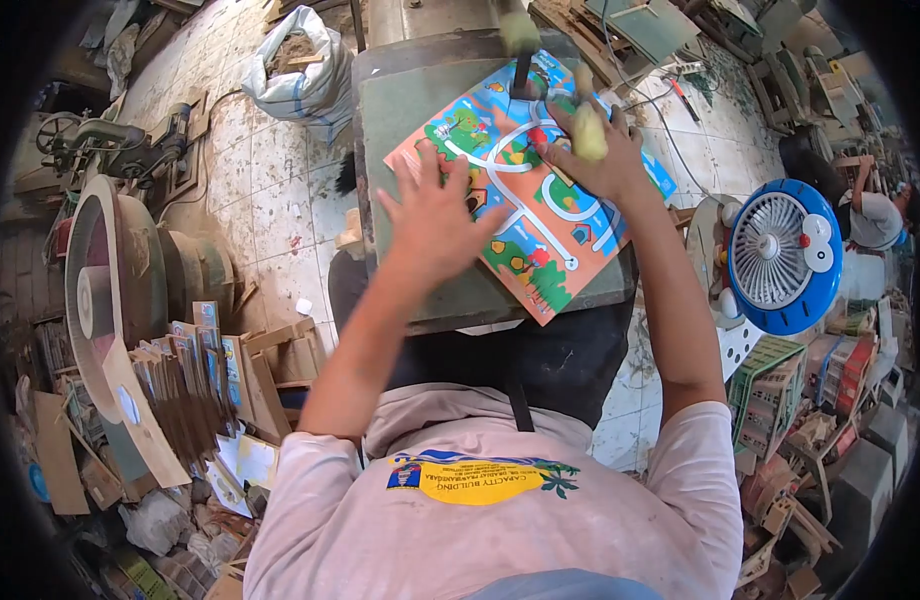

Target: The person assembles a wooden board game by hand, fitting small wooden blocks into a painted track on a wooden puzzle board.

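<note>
Worn on the head, in a single view looking forward and steeply down, past the shirt [500, 535] along the bottom edge to the bench [405, 110] at upper centre. Near enough to show left hand [435, 222] and right hand [612, 168] clearly; fisheye-wide, reaching floor [280, 195] and fan [775, 255] at the sides, with dark, rounded corners.

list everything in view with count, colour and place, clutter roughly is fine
printed board: 1, multicoloured, on worktable
worktable: 1, grey-green, before the person
yellow pieces: at least 2, pale, blurred, by right hand
sack: 1, white, floor, upper left
wheel: 1, grey-brown, left
thin boards: many, mostly brown, lower left
fan: 1, blue and white, right
other person: 1, pale top, far right
shirt: 1, pale pink, worn
left hand: 1, bare, board's left
right hand: 1, bare, board's right
</note>
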Action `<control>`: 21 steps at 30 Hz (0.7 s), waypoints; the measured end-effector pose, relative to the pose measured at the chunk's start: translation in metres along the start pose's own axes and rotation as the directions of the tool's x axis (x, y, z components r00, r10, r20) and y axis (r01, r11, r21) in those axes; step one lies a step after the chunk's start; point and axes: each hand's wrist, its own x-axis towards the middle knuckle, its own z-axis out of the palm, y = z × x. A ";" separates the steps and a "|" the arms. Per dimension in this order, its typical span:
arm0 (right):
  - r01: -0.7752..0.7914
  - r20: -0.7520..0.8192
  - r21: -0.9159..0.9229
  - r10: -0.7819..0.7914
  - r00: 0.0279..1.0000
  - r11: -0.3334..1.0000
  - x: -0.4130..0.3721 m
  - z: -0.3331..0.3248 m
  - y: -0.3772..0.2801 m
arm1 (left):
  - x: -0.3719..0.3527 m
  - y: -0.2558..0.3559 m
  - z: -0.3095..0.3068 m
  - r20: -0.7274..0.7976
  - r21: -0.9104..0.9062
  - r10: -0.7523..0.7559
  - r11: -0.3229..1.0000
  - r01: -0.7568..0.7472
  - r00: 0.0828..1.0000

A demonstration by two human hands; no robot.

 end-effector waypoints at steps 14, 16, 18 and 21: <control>-0.072 -0.186 0.108 0.092 0.978 0.992 -0.087 0.002 0.001 | 0.036 -0.040 0.028 -0.312 -0.043 0.263 0.956 -0.290 0.913; 0.035 -0.298 0.172 0.018 0.955 0.985 -0.113 0.008 0.003 | 0.045 -0.049 0.021 -0.270 -0.023 0.318 0.941 -0.336 0.909; 0.041 -0.318 0.162 0.013 0.948 0.986 -0.133 0.012 -0.001 | 0.055 -0.055 0.014 -0.199 -0.028 0.394 0.913 -0.407 0.897; 0.080 -0.303 0.245 -0.002 0.953 0.966 -0.159 0.014 -0.008 | 0.063 -0.060 0.007 -0.167 -0.028 0.447 0.889 -0.457 0.879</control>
